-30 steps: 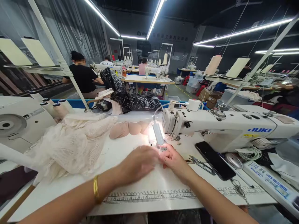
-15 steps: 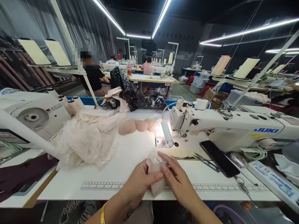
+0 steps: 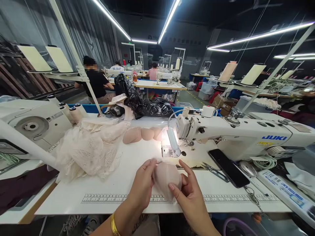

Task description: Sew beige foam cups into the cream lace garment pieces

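Between my two hands, above the table's front part, is a beige bra cup (image 3: pixel 167 177) with thin sheer fabric about it. My left hand (image 3: pixel 142 183) pinches its upper left edge between thumb and fingers. On the other side my right hand (image 3: pixel 190 193) grips the cup's right edge, thumb on the front and index finger raised. Just beyond my hands stands the sewing machine (image 3: pixel 231 127), its lamp lighting the needle area. Several beige cups (image 3: pixel 133 135) lie overlapping to the left of the needle. A heap of cream lace fabric (image 3: pixel 88 150) lies farther left.
Thread snips (image 3: pixel 216 172), a black phone (image 3: pixel 228 167) and a white box (image 3: pixel 286 193) lie at the right. A printed ruler (image 3: pixel 110 199) runs along the table's front. Black plastic bags (image 3: pixel 155 106) sit behind. Co-workers sit at machines farther back.
The cup has been opened out and turned, so its rounded face shows. My left hand has shifted to its upper left edge, and my right hand to its right side.
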A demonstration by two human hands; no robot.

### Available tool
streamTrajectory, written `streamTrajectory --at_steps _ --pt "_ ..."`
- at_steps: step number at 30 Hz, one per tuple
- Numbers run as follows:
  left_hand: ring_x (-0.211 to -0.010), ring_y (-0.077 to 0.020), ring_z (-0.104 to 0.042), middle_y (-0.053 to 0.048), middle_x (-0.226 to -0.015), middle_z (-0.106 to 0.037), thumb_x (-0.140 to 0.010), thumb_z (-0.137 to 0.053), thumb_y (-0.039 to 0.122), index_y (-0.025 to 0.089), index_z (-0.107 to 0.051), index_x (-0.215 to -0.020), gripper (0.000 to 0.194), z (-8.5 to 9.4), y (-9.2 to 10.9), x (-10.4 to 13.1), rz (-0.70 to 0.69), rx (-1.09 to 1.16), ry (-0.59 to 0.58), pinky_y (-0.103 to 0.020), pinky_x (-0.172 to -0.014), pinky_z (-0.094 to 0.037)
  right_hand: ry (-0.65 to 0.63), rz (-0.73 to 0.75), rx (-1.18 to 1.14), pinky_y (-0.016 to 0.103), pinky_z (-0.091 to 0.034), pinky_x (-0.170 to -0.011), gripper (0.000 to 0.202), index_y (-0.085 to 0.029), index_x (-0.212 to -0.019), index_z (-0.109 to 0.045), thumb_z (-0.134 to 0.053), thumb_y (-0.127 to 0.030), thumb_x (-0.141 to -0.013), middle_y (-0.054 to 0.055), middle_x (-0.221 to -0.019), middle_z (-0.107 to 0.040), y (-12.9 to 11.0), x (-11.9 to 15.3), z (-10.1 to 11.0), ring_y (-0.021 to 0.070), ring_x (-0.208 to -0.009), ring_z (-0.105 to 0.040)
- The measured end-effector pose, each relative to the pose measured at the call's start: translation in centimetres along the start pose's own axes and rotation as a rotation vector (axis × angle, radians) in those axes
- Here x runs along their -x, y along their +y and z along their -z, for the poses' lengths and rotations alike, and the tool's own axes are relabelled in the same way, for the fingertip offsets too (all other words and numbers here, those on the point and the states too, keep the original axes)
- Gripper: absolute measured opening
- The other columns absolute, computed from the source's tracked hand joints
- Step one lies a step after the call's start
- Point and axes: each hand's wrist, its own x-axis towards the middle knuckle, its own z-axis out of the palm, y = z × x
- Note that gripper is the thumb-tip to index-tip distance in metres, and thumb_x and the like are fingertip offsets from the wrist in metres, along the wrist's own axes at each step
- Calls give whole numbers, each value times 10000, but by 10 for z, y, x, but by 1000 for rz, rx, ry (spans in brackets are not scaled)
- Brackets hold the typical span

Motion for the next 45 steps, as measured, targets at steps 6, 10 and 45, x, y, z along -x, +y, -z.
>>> streamTrajectory --at_steps 6,10,45 --pt "-899 -245 -689 -84 -935 -744 -811 -857 565 156 -752 -957 447 -9 6 3 244 264 -141 -325 -792 -559 -4 8 20 362 -553 -844 892 -296 -1594 -398 -812 -581 -857 31 -945 -691 5 -2 9 247 -917 -669" --pt "-872 -178 -639 -43 -902 -720 -666 -998 336 143 -752 -844 359 -15 6 7 67 191 -85 -272 -813 -539 -8 -19 9 333 -522 -829 799 -318 -1559 -426 -799 -540 -888 21 -965 -675 6 2 8 218 -887 -628" --pt "-980 -239 -590 -96 -993 -714 -771 -877 475 145 -789 -927 376 -19 8 4 42 -27 -205 -331 -884 -473 66 -36 -92 356 -589 -793 871 -269 -1552 -437 -841 -567 -840 39 -944 -740 6 0 7 245 -886 -708"
